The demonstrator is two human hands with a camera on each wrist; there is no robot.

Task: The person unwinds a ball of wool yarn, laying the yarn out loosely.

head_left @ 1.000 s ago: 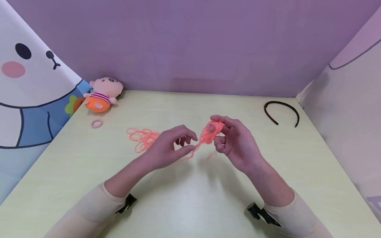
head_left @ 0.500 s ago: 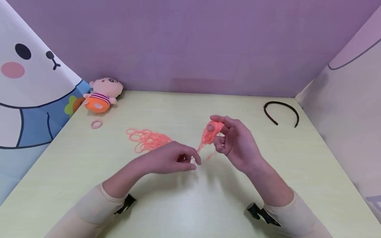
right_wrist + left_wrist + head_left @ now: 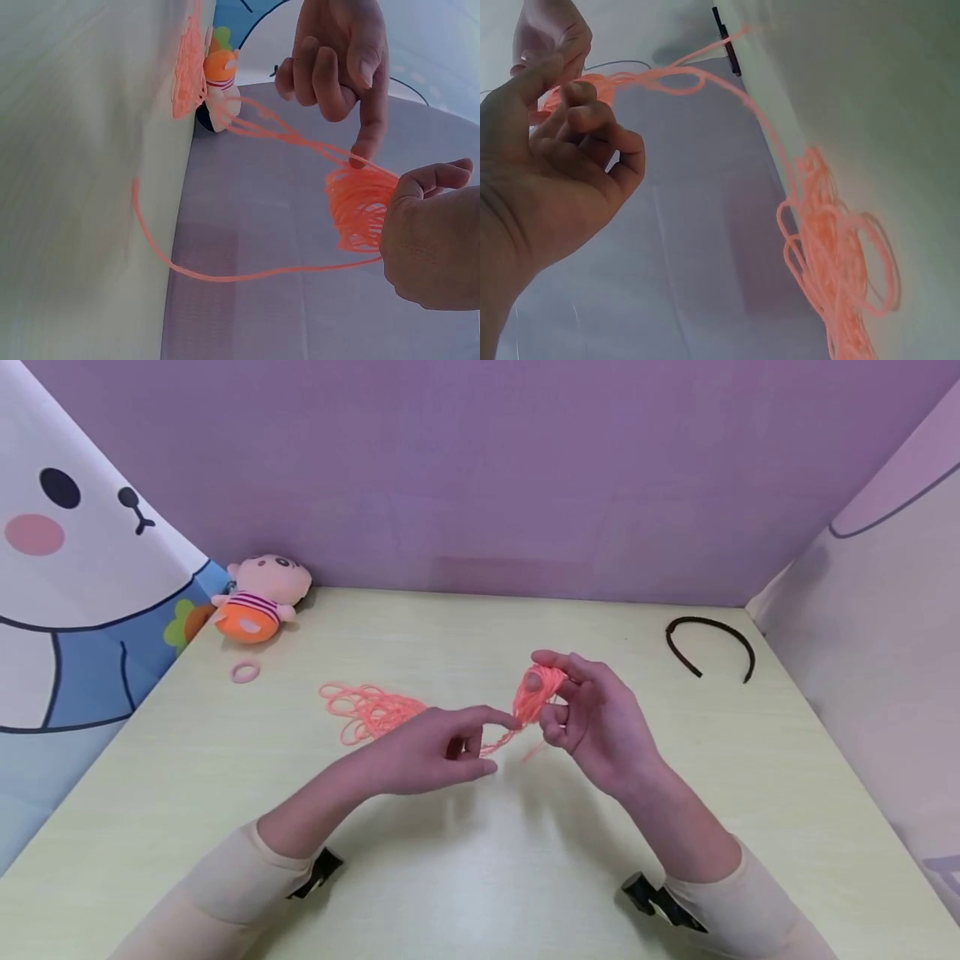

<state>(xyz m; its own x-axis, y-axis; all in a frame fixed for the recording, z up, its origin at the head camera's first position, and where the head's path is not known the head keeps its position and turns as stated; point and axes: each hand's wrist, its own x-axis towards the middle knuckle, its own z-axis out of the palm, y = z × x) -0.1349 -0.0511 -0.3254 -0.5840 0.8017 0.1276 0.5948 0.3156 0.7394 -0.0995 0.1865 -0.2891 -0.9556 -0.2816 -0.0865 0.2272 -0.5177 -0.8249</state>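
Observation:
A small wound bundle of coral-pink yarn [image 3: 531, 697] is held up off the table in my right hand [image 3: 607, 731], between thumb and fingers. Just left of it, my left hand [image 3: 431, 752] reaches out a straight index finger to the strands at the bundle's lower end. Its thumb stands apart, and the other fingers are loosely bent. In the right wrist view, that index fingertip touches the yarn at the edge of the coils [image 3: 356, 206]. Strands run from the bundle to a loose yarn pile [image 3: 375, 714] on the table, partly behind my left hand. A free yarn tail [image 3: 225, 279] hangs from the bundle.
At the back left sits a plush doll [image 3: 258, 597] with orange bottoms and a striped top. A pink ring [image 3: 244, 672] lies in front of it. A black headband [image 3: 708, 620] is at the back right. Purple cloth [image 3: 480, 477] stands behind the table.
My left hand drops away from the strands beside the bundle, then its index finger extends up to the bundle's lower end. The right hand stays in place, holding the yarn.

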